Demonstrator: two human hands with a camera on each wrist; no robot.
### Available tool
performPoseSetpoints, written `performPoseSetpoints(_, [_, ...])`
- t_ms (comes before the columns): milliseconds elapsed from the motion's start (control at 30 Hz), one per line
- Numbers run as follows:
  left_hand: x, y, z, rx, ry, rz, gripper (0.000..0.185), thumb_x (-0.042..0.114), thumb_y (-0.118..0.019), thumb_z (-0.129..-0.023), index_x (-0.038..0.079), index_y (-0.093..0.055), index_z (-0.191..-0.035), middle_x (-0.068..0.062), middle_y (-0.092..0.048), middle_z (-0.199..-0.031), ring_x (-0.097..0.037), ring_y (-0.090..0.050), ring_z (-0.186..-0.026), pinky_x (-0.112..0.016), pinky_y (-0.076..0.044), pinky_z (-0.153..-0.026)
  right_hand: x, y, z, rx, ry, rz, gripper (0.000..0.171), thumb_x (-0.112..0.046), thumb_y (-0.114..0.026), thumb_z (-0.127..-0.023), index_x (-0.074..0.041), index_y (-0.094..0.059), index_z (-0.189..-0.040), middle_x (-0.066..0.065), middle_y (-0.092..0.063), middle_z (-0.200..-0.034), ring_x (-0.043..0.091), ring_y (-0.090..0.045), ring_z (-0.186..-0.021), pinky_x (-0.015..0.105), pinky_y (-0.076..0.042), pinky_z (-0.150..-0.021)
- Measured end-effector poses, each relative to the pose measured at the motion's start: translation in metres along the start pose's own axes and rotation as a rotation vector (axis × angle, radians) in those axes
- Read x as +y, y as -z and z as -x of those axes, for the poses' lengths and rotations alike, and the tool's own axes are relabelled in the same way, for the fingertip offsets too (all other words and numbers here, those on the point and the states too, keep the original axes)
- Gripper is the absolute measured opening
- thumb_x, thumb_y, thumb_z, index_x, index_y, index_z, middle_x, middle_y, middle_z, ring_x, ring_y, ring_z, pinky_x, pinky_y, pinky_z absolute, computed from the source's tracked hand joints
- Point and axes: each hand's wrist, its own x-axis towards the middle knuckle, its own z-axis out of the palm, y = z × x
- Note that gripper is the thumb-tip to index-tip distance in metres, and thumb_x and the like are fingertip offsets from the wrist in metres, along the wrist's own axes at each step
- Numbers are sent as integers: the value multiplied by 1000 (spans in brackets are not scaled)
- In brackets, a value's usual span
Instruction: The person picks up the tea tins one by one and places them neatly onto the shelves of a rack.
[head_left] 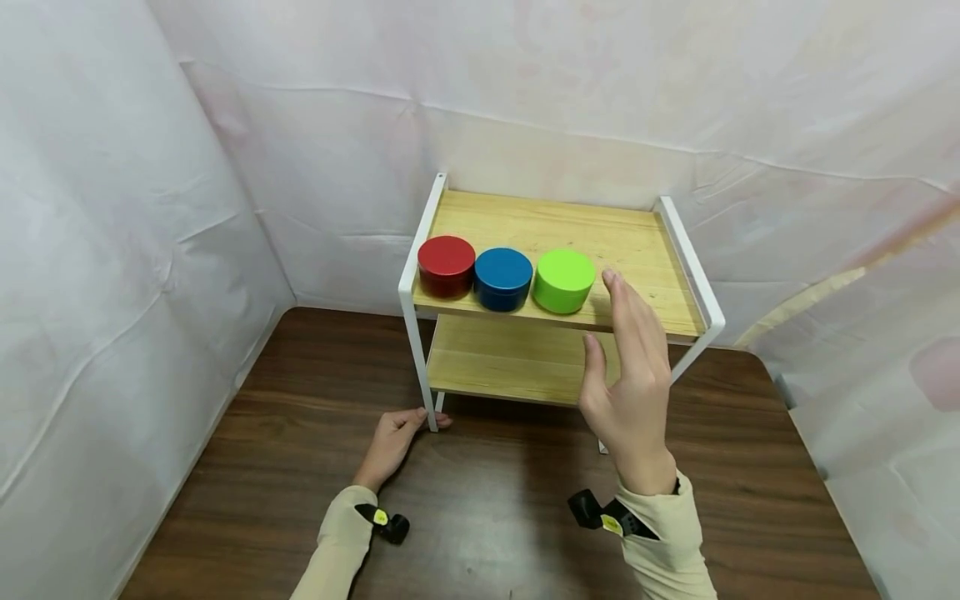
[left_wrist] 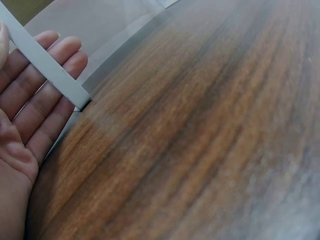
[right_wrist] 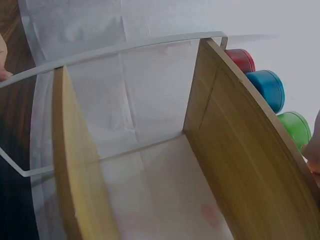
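A two-tier wooden shelf with a white metal frame (head_left: pixel 411 275) stands on a dark wooden table (head_left: pixel 510 508). At the front of its top board sit a red tin (head_left: pixel 446 265), a blue tin (head_left: pixel 502 278) and a green tin (head_left: pixel 563 281) in a row. My right hand (head_left: pixel 611 317) is raised just right of the green tin, fingers straight, holding nothing. My left hand (head_left: pixel 408 421) lies on the table, its straight fingers (left_wrist: pixel 47 82) against the shelf's front left leg (left_wrist: pixel 47 62). The right wrist view shows the red tin (right_wrist: pixel 240 59), blue tin (right_wrist: pixel 267 87) and green tin (right_wrist: pixel 295 127).
White sheeting (head_left: pixel 112 250) walls in the table on the left, back and right. The shelf's lower board (head_left: pixel 510 362) is bare, as is the right part of the top board (head_left: pixel 652 275). Table surface lies open in front of the shelf.
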Motion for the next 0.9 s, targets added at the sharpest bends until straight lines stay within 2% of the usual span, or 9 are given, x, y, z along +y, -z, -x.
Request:
performPoseSetpoints(167, [-2,-1,-1,2,-15,-7,41,26,-48,-115,1,-80,-116,-17,-80,-114,-16,-76,-113,-19,-55,-100,6,7,18,-5,71,-61,53,13,-57,-93,10,-56,-146,25,-60,-148,38,-52,-145,43,-36,-127])
performPoseSetpoints(300, [0,0,1,10,15,-13,42,29,-48,-114,4,-81,-117,-14,-80,-117,-14,-74,-117,-19,-53,-102,8,7,38,25,132,-116,38,4,-49,-103,16,-59,-138,33,-59,-143,40,-50,-147,45,-36,-127])
performPoseSetpoints(400, [1,2,5,43,50,-17,41,33,-50,-113,7,-81,-120,-11,-80,-120,-12,-73,-120,-18,-53,-103,10,3,56,22,166,-162,37,-4,-46,-109,20,-60,-133,37,-60,-139,41,-51,-146,44,-37,-127])
performPoseSetpoints(600, [4,2,19,134,108,-34,39,36,-55,-111,10,-76,-130,-7,-76,-132,-15,-68,-130,-17,-51,-106,16,4,94,-87,146,-220,39,-11,-46,-112,20,-63,-130,33,-65,-136,34,-57,-142,36,-40,-124])
performPoseSetpoints(700, [5,1,30,176,126,-97,40,34,-56,-111,8,-71,-137,-9,-71,-140,-20,-63,-136,-13,-47,-106,23,10,113,-150,130,-247,39,-10,-45,-113,20,-63,-129,31,-66,-136,29,-59,-141,32,-40,-123])
performPoseSetpoints(900, [12,-3,44,200,161,-144,44,32,-54,-112,7,-62,-147,-12,-65,-147,-24,-57,-142,-7,-40,-106,36,24,143,-263,86,-261,38,-8,-46,-112,18,-63,-133,25,-66,-142,24,-58,-143,28,-39,-123])
